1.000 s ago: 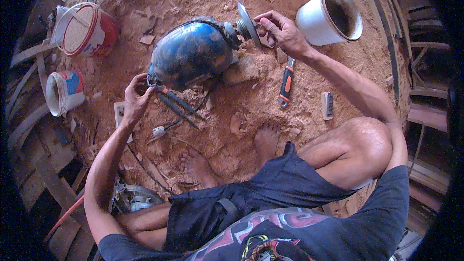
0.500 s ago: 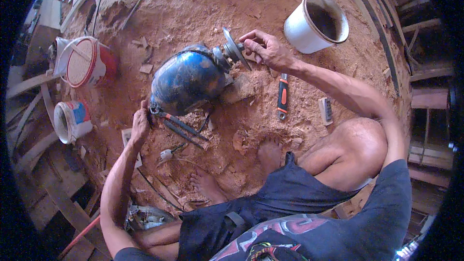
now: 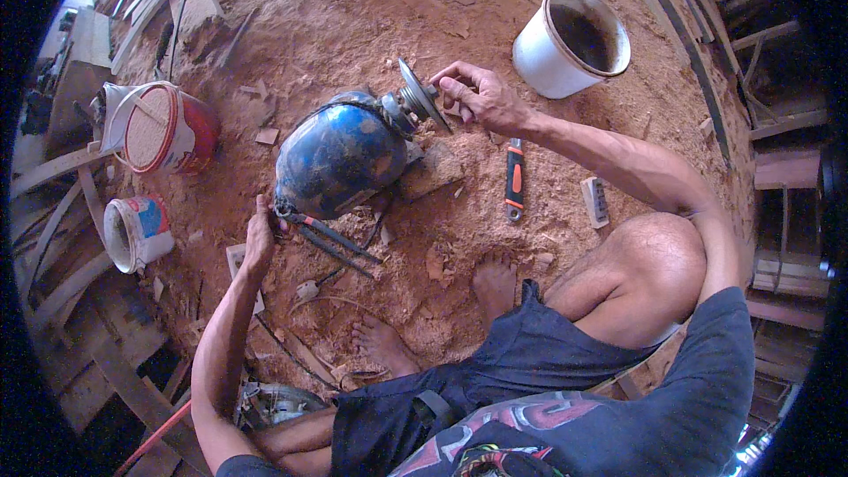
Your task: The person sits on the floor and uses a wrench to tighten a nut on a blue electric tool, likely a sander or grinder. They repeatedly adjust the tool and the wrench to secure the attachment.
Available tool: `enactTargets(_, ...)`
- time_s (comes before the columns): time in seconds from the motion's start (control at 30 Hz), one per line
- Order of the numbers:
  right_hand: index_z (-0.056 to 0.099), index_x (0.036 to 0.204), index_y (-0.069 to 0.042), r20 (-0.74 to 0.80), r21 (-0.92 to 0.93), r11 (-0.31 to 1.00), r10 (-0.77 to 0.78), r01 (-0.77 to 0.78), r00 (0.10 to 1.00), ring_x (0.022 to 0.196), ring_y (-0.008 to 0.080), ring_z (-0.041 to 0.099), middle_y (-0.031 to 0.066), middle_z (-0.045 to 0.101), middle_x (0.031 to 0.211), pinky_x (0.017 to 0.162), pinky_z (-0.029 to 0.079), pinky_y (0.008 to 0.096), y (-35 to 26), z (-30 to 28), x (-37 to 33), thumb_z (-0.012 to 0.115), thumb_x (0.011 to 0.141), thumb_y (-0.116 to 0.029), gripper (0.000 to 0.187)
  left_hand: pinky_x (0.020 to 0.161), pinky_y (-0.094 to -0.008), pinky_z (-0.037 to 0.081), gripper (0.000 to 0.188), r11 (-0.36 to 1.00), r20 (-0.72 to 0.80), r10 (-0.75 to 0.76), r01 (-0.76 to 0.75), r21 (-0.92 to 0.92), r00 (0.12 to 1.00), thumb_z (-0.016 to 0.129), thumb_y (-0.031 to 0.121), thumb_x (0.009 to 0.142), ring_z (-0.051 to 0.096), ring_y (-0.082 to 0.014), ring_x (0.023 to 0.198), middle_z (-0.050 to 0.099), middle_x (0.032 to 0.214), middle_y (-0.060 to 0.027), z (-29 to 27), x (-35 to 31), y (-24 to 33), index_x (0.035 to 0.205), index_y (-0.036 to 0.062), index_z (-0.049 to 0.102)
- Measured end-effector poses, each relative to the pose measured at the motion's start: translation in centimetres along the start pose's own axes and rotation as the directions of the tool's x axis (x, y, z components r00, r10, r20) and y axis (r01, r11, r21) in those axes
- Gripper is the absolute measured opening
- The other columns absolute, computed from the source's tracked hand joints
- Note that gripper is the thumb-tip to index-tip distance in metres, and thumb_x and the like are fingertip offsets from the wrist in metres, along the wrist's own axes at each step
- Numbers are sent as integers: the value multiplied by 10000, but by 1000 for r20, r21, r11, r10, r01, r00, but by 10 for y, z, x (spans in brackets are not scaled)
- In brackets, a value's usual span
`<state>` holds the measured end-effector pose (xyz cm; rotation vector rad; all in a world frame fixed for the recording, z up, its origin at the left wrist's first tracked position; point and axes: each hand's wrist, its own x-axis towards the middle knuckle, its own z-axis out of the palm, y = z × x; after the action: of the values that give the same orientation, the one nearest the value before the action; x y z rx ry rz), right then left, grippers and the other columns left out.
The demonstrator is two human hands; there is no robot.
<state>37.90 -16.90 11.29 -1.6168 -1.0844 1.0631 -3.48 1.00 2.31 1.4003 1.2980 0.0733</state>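
Observation:
A blue rounded electric motor (image 3: 340, 159), scuffed and dusty, lies tilted on the sawdust-covered ground. Its shaft bears a round grey metal disc (image 3: 420, 94) at the upper right. The fingers of my right hand (image 3: 486, 99) are bent together around the shaft's end, just past the disc. At the motor's opposite end is my left hand (image 3: 261, 243), beside the head of a pair of pliers (image 3: 331, 237) with dark handles. Most of the left fingers are hidden, so their grip is unclear. A black and orange utility knife (image 3: 514, 181) lies below my right wrist.
A white bucket (image 3: 539, 57) stands beyond my right forearm. At left are a red and white bucket of sawdust (image 3: 196, 128) and a smaller white pail (image 3: 132, 234). A pale slotted block (image 3: 594, 203) lies near my right knee. Wood scraps (image 3: 196, 0) edge the ground.
My left hand has slid slightly down beside the motor's end, its thumb straighter. My right hand stays at the shaft's end. The whole view has shifted a little.

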Motion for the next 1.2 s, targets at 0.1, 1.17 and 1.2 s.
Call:
enactTargets(0.1, 561, 1128, -35, -1, 1, 999, 35, -35, 999, 568, 22, 491, -10, 566, 766, 508, 430, 181, -1, -2, -1, 494, 977, -320, 329, 478, -251, 365, 697, 997, 28, -56, 55, 47, 998, 239, 642, 939, 469, -98, 512, 529, 594, 15, -2, -2, 4, 784, 71, 607)
enactTargets(1.17, 568, 1105, -42, -25, -11, 991, 134, -134, 991, 703, 84, 561, 34, 612, 862, 567, 469, 238, 6, 4, -3, 585, 927, -296, 310, 606, -253, 467, 413, 956, 19, 293, -292, -38, 956, 409, 378, 996, 563, -102, 671, 619, 807, -43, 4, -25, 5, 1008, 3, 582)
enactTargets(1.2, 574, 1085, -29, -131, -80, 986, 137, -149, 982, 754, 116, 575, 55, 618, 873, 628, 476, 269, 14, 5, -7, 595, 913, -294, 317, 574, -245, 468, 396, 951, 12, 307, -306, -38, 952, 400, 362, 1001, 569, -97, 647, 621, 775, -50, 4, -26, 6, 1008, 6, 574)
